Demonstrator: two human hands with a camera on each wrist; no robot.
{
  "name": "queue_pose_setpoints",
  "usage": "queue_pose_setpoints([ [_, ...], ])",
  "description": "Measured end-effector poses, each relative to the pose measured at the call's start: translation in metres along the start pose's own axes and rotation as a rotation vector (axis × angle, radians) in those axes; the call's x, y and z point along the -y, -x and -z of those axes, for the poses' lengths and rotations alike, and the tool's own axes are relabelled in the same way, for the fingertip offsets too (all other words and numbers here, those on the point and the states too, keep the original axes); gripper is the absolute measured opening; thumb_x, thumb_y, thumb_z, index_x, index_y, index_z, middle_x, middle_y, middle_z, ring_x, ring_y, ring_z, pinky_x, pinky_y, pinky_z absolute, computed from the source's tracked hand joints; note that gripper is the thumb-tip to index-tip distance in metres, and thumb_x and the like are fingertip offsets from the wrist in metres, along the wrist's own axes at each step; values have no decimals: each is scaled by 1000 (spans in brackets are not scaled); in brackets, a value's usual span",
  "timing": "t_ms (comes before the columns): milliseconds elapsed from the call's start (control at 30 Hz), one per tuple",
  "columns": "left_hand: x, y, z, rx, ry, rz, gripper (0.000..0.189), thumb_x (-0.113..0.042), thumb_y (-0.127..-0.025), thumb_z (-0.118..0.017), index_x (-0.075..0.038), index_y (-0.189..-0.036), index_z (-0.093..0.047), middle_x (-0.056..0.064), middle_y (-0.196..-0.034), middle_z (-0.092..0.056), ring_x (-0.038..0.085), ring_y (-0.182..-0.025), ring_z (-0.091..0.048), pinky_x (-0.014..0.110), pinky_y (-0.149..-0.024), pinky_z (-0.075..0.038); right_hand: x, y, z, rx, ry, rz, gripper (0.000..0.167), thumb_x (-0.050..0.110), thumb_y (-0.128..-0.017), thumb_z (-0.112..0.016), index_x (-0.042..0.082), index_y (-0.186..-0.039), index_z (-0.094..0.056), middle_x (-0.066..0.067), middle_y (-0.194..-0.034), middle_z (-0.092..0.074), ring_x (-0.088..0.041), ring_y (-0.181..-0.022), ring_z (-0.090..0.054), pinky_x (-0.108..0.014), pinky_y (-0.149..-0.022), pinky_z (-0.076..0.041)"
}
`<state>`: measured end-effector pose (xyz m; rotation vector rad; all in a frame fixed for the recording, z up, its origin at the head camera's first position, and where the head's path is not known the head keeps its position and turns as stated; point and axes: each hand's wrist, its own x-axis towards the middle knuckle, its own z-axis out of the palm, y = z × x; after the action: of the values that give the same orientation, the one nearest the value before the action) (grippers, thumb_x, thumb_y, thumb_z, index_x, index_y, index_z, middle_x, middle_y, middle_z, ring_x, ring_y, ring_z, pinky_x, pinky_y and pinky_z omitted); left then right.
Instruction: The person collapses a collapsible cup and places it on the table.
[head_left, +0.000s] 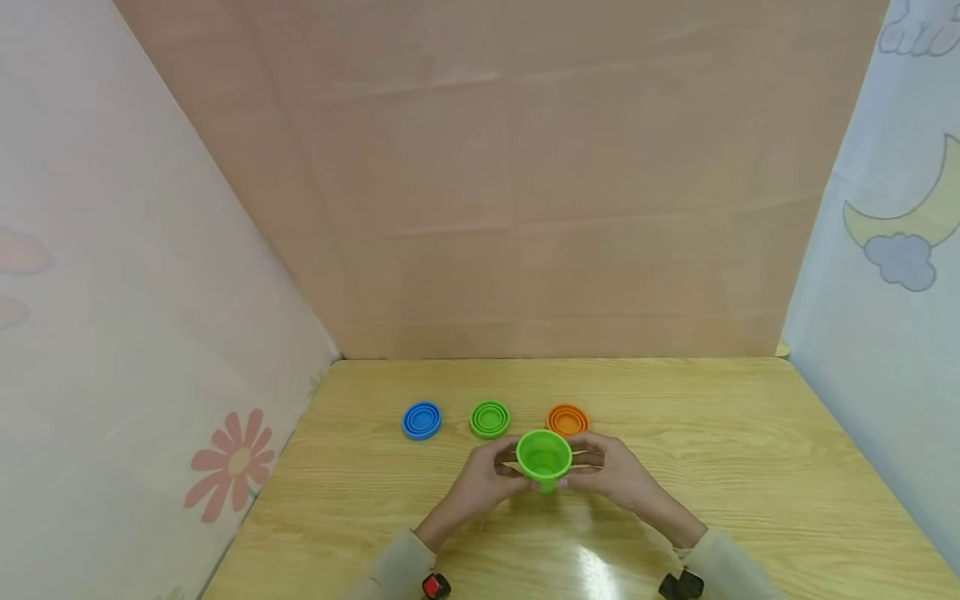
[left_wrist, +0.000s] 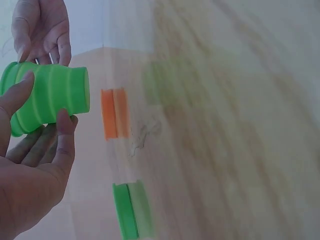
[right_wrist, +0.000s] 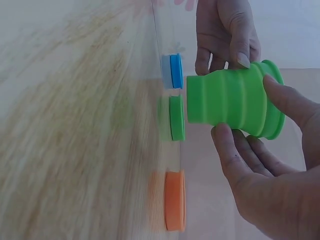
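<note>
A green collapsible cup (head_left: 543,455), stretched to its full height with ringed walls, is held above the table between both hands. On its left side my left hand (head_left: 483,477) grips it, thumb near the rim and fingers along the wall. From the opposite side my right hand (head_left: 615,477) holds it the same way. In both wrist views the cup (left_wrist: 50,97) hangs apart from the tabletop. Behind it lie a flat-folded orange cup (head_left: 567,419), a flat-folded green cup (head_left: 490,419) and a flat-folded blue cup (head_left: 422,420).
The wooden table (head_left: 750,467) meets a tan cloth-like backdrop (head_left: 525,208) at its far edge. A white wall with a pink flower (head_left: 238,461) borders the left; another with a moon (head_left: 907,208) borders the right. Light glares off the tabletop near the front.
</note>
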<state>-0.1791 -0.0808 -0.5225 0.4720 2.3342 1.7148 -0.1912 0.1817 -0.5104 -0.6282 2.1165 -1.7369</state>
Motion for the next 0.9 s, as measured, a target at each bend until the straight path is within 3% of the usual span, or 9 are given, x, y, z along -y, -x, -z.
queue_pose_setpoints([
  [167, 0, 0, 1, -11, -16, -19, 54, -16, -88, -86, -25, -137, -67, 2, -129, -75, 18, -117, -72, 19, -88, -62, 1, -2, 0, 0, 13, -2, 58, 17, -90, -84, -5, -138, -59, -28, -134, -66, -38, -118, -71, -29, -93, -64],
  [467, -3, 2, 1, -6, -29, -12, 42, -35, -93, -82, -26, -132, -71, -3, -116, -78, 7, -100, -74, 22, -88, -63, 9, 1, -2, 23, 75, 3, 59, 22, -94, -81, -5, -140, -56, -25, -135, -65, -33, -117, -70, -31, -93, -65],
  [600, -5, 1, 0, -12, 1, 31, 35, -36, -93, -82, -22, -124, -76, 0, -113, -80, 8, -96, -76, 23, -84, -64, 10, 0, -2, 1, 96, -19, 66, 26, -95, -79, -8, -144, -51, -26, -139, -62, -33, -118, -70, -32, -95, -64],
  [700, -7, 0, 0, -10, 65, 97, 31, -35, -92, -82, -15, -116, -80, 3, -107, -81, 11, -93, -77, 31, -83, -67, 9, -2, -1, -14, 104, -30, 67, 27, -95, -80, -8, -145, -51, -26, -140, -62, -32, -118, -70, -32, -94, -64],
  [900, -7, -1, 0, 3, 213, 217, 36, -33, -92, -83, -5, -114, -80, 11, -104, -82, 18, -91, -79, 47, -86, -68, 7, -3, 0, -19, 89, -83, 57, 31, -96, -78, -3, -138, -60, -17, -126, -70, -24, -109, -71, -30, -85, -64],
])
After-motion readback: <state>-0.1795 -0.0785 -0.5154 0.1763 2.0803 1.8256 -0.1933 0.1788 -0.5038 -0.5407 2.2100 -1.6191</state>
